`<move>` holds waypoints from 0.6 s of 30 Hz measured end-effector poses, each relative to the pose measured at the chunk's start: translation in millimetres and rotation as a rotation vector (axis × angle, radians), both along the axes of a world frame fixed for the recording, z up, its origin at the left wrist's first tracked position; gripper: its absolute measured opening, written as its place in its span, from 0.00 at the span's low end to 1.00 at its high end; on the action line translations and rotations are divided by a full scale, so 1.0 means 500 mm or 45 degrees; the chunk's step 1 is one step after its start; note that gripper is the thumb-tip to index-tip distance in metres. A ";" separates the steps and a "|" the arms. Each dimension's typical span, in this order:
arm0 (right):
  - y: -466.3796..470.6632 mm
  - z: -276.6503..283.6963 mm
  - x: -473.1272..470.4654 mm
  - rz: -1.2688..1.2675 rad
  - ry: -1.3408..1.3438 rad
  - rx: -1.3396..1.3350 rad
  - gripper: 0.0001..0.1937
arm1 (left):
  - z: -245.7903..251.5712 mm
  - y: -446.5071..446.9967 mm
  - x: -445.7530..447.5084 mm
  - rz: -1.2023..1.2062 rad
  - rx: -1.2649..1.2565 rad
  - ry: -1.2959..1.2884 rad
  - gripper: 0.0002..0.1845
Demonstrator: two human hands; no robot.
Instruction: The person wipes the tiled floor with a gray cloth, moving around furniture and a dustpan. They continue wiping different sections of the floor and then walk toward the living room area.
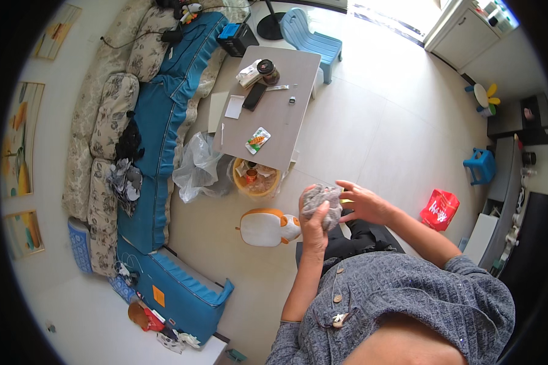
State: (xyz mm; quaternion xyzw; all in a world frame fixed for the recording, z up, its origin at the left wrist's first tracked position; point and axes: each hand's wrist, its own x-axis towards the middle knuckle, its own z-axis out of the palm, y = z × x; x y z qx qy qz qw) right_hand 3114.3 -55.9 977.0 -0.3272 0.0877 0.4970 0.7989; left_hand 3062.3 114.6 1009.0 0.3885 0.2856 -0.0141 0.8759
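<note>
A bundled grey cloth [322, 205] is in my left hand [316, 228], whose thumb presses on its near side. My right hand [363, 203] is just right of the bundle with its fingers spread; whether its fingertips touch the cloth cannot be told. A small yellow thing shows partly behind the right fingers, too hidden to name. My legs in dark trousers are below the hands. Left of my left hand, a white and orange animal-shaped stool [262, 228] stands on the floor.
A low table [278, 132] holds a phone [255, 96], a lidded jar [268, 72] and a snack packet [258, 140]. A yellow waste bin [255, 182] and clear plastic bag [198, 164] are near it. A blue-covered sofa [150, 132] runs along the left; a red bag [439, 210] lies right.
</note>
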 end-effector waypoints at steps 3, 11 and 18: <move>0.070 -0.009 0.052 -0.072 0.119 0.089 0.37 | -0.038 -0.019 0.049 -0.092 0.648 -0.149 0.23; 0.096 -0.040 0.174 -0.255 0.341 -0.051 0.24 | -0.092 0.027 0.219 -0.732 1.379 -0.365 0.41; 0.105 -0.034 0.279 -0.433 0.393 -0.196 0.18 | -0.066 0.087 0.353 -0.934 0.887 -0.495 0.51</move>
